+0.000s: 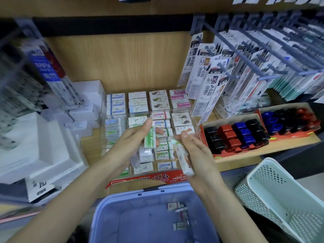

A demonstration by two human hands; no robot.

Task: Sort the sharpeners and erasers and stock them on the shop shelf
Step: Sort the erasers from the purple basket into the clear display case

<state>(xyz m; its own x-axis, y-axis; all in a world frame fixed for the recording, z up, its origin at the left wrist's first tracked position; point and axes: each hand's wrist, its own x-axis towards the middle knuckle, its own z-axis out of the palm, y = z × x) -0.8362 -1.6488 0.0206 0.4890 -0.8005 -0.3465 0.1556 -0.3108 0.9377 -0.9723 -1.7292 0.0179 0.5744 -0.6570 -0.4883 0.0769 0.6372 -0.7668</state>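
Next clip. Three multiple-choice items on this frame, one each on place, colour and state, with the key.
1. Where are the sharpeners? A) on the hooks B) in red trays right of the erasers C) on the white boxes
2. Label colour of the eraser in the left hand? A) pink B) green C) blue
3. The right hand is A) open, empty B) flat on a basket C) gripping a pack
Key: 1 B, black, red and blue sharpeners fill the trays; 2 B, green print shows by the fingers; 3 C, its fingers curl round the pack.
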